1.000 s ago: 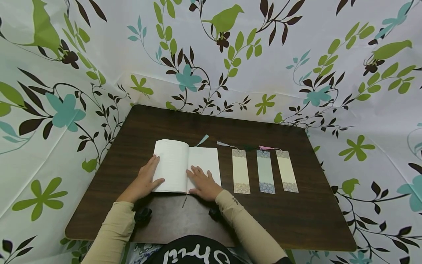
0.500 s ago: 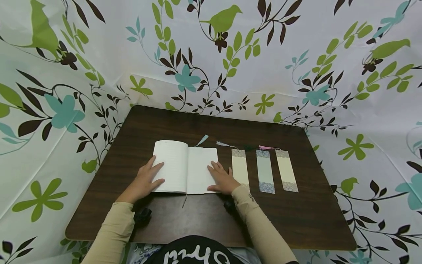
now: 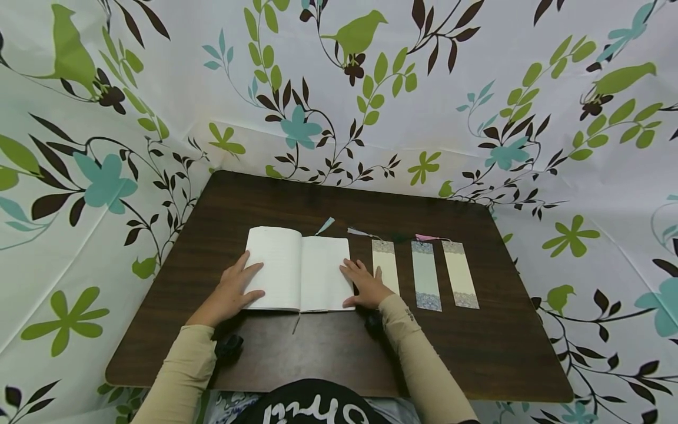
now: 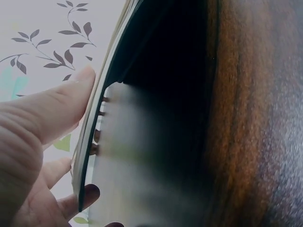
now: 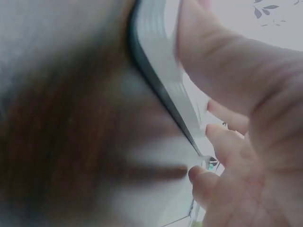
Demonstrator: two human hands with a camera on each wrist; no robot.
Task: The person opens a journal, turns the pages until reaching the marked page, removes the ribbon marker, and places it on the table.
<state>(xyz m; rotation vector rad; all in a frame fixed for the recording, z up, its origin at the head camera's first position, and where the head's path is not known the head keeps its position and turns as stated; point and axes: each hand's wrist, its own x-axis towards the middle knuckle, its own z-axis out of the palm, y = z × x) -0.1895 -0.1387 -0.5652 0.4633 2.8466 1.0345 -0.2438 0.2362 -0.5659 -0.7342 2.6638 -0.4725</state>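
An open notebook (image 3: 325, 274) with blank-looking pages lies before me, its left side bulging upward. My left hand (image 3: 225, 292) rests along the left page's outer edge, fingers spread and thumb on the paper. In the left wrist view the thumb lies over the pages (image 4: 92, 111), and other fingertips show past the dark cover (image 4: 84, 175). My right hand (image 3: 366, 287) touches the right page's outer edge with extended fingers, overlapping the lower part of a beige bookmark (image 3: 385, 262). A pale blue tassel (image 3: 325, 226) sticks out above the notebook; a thin ribbon (image 3: 296, 324) hangs below its spine.
Right of the notebook lie a pale blue bookmark (image 3: 426, 274) and a cream bookmark (image 3: 459, 274) with a pink tassel (image 3: 426, 238). A grey tassel (image 3: 359, 232) lies by the beige one. The dark wooden table (image 3: 492, 359) meets a leaf-patterned cloth (image 3: 439, 106) behind.
My right hand has slid from the middle of the right page out to its right edge, uncovering that page. My left hand has stayed at the left edge, its index finger spreading slightly.
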